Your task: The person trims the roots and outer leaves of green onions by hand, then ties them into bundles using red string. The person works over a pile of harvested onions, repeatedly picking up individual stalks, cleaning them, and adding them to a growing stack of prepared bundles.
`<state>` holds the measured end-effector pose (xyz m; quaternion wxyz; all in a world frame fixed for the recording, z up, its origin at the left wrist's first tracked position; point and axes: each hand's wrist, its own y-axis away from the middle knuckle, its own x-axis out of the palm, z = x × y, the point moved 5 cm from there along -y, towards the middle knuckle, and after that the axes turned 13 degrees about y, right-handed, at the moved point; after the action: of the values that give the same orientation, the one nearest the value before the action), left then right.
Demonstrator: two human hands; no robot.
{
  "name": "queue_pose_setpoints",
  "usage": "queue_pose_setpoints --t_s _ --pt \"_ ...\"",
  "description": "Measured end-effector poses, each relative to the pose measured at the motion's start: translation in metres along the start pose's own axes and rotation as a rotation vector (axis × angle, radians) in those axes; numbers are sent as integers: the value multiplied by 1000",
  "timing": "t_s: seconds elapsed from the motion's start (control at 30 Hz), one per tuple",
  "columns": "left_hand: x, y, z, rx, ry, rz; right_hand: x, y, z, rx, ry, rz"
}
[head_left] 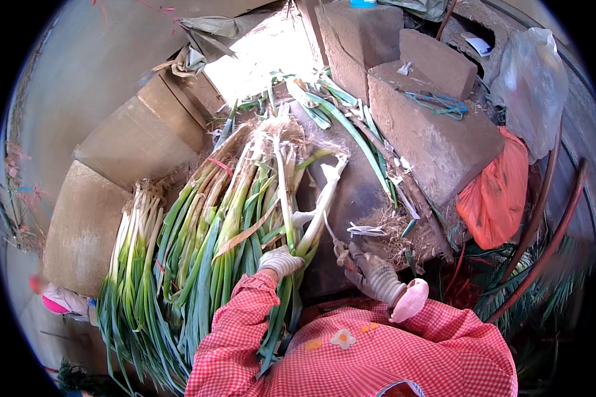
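My left hand [280, 262], in a striped knit glove, is closed around the green leaves of a few large green onions [320, 211]. Their white stalks point away from me, and one has a loose, peeled outer layer. Just right of these stalks, my gloved right hand [377, 275] grips a small thin-bladed tool [338, 248], apparently a knife; its handle is partly hidden by the fingers. To the left of my left hand lies a thick pile of untrimmed green onions [238, 193] with shaggy, soil-stained roots. Farther left rests a bunch of cleaner white-stalked green onions [138, 223].
Concrete blocks [422, 129] stand at the right and more blocks [134, 129] at the left. A wooden stick [417, 191] lies among root and leaf scraps. An orange plastic bag [499, 193], a clear bag [531, 89] and curved rods [551, 238] are at right. Another person [62, 300] appears far left.
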<state>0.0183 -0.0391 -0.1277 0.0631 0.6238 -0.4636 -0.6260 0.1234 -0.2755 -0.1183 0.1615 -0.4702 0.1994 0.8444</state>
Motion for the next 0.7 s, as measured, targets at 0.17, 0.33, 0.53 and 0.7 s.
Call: queue_pose_setpoints --t_s 0.17,0.33,0.53,0.7 --pt "3 3 6 -44 381 -64 -15 7 11 11 20 -59" --pt "22 13 22 37 460 -124 5 -6 8 0 17 -26" --pt "10 21 40 95 255 29 3 -28 -5 -17 73 -202" --pt "-5 -3 5 153 191 -25 7 -6 14 -67 31 -147"
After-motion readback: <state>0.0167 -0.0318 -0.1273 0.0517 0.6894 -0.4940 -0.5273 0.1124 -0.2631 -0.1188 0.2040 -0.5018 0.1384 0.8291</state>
